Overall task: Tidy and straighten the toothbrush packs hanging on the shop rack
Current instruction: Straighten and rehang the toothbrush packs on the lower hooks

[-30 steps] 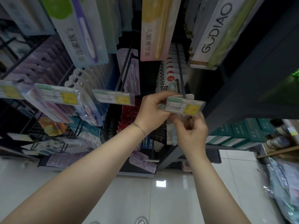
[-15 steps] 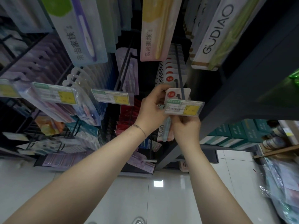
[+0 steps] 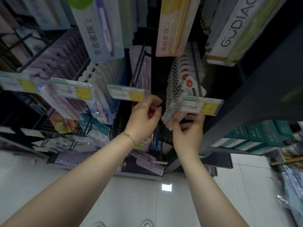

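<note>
White card with red dots marks the toothbrush packs, which hang close together on a black peg. The front pack tilts out of line. Its lower edge is pinched between the thumb and fingers of the right hand. Just above those fingers sits the peg's price tag (clear holder, yellow patch). Close on their right a dark shelf upright leaves little room on that side. The left hand is raised just left of the front pack, fingers curled and thumb near forefinger. I cannot tell whether they hold anything. Only a narrow dark gap separates the two hands. A second tag juts from the next peg, its edge just beside the left thumb. Below both wrists the pale tiled floor lies open.
</note>
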